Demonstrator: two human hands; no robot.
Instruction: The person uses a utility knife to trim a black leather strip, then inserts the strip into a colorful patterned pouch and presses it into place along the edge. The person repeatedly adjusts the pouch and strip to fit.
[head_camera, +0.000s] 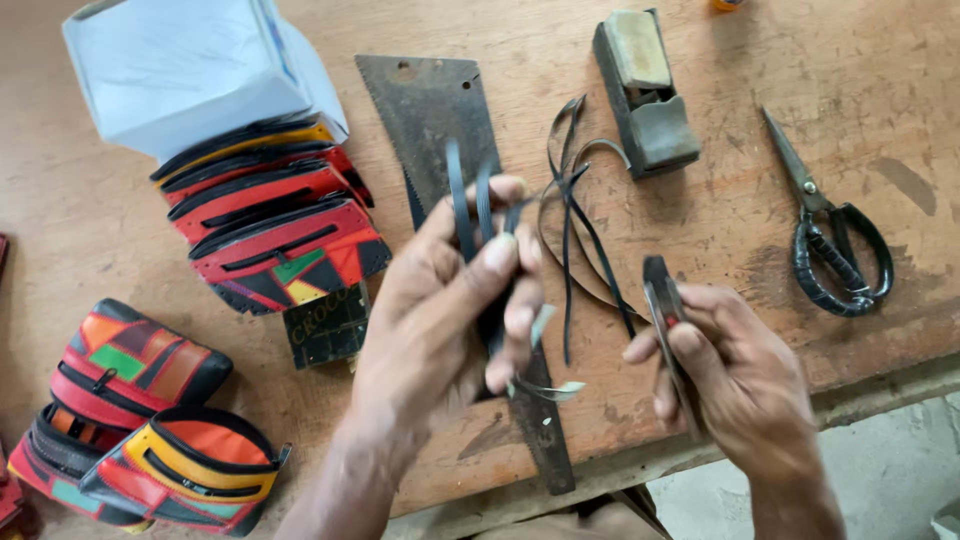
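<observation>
Black leather strips pinched in the left hand, above the wooden bench.
Left fingers close on the thin, looping strips; the right hand grips a small dark-handled knife, fingers curled tight.

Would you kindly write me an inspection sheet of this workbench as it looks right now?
Surface: worn wooden bench, scratched and stained.
Job's things: thin black strips pinched in the left hand; small blade gripped in the right hand; more loose strips lie on the bench.
Clutter: saw blade, block tool, black-handled scissors, stacked colourful pouches, more pouches at left, white box.
Grippers: both hands closed on what they hold.
Cables: nothing seen.
Surroundings: grey floor beyond the bench edge.
</observation>
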